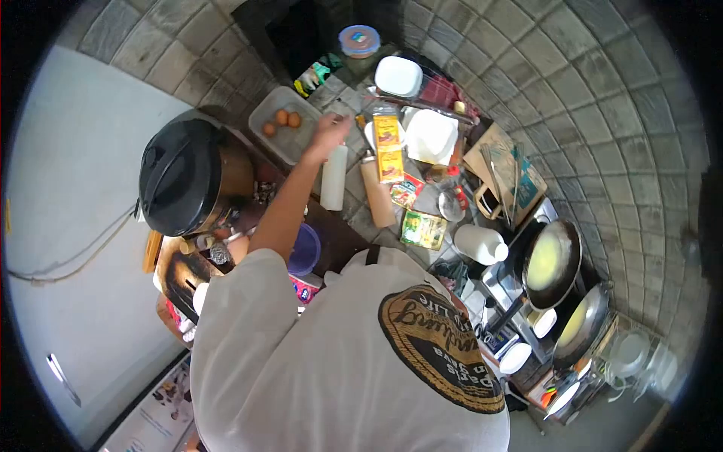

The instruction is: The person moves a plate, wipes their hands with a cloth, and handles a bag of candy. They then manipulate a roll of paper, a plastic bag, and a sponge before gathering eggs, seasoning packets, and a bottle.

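My left hand (329, 134) reaches over the counter from the left, its fingers drawn together. What they hold, if anything, is too small to tell. Just below the fingers stands a white squeeze bottle (334, 178). To the left of the hand, a clear plastic tub (301, 143) holds several brown eggs (282, 117). A second squeeze bottle (377, 192) with tan contents is on the right, beside yellow-orange sachets (388, 148). My right hand does not show.
Two pans (553, 264) with yellow contents sit at the right. Near them are a white jug (481, 245) and a wooden utensil holder (488, 202). A large black-lidded pot (181, 177) stands at the left, with a purple container (305, 251) near my arm.
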The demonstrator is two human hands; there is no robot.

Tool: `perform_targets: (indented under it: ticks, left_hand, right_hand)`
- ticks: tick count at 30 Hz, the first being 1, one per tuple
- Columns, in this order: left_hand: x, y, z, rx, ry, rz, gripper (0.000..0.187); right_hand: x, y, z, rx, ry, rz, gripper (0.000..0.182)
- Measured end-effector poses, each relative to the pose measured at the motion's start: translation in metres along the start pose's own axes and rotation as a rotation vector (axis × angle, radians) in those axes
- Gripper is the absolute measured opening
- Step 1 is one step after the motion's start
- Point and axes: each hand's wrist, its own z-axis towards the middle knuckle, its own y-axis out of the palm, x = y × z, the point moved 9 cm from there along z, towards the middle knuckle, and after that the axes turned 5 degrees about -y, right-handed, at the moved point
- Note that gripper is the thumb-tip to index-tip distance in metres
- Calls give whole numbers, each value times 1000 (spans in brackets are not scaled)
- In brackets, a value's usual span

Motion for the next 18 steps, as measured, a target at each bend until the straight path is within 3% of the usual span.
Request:
perform_targets:
  ticks: [3,4,6,9,10,12,13,15,18]
  left_hand:
    - [-14,-92,17,446,78,-144,27]
    - [-28,-109,32,452,59,-140,27]
    - [-59,-140,54,596,-111,375,27]
    - [-48,-141,43,524,-203,410,36]
    - [-107,-149,101,516,-208,411,36]
    - [-212,-167,191,371,-48,478,58]
    - [-174,-147,159,361,-56,477,58]
    - [-89,-140,75,481,-441,921,72]
    - [-75,-130,78,420,-384,1061,74]
  right_hand:
    - [-5,3,7,-41,20,-7,39]
    - [-8,8,8,-51,31,0,39]
    - [-11,18,10,-62,53,17,39]
    - [-12,21,17,-59,82,39,38]
    - [-18,20,18,-53,89,45,38]
    - [-35,16,19,-39,107,55,38]
    - [-37,12,22,-33,118,60,38]
    - [-30,4,26,-22,142,71,38]
    - [-17,0,13,-7,189,97,38]
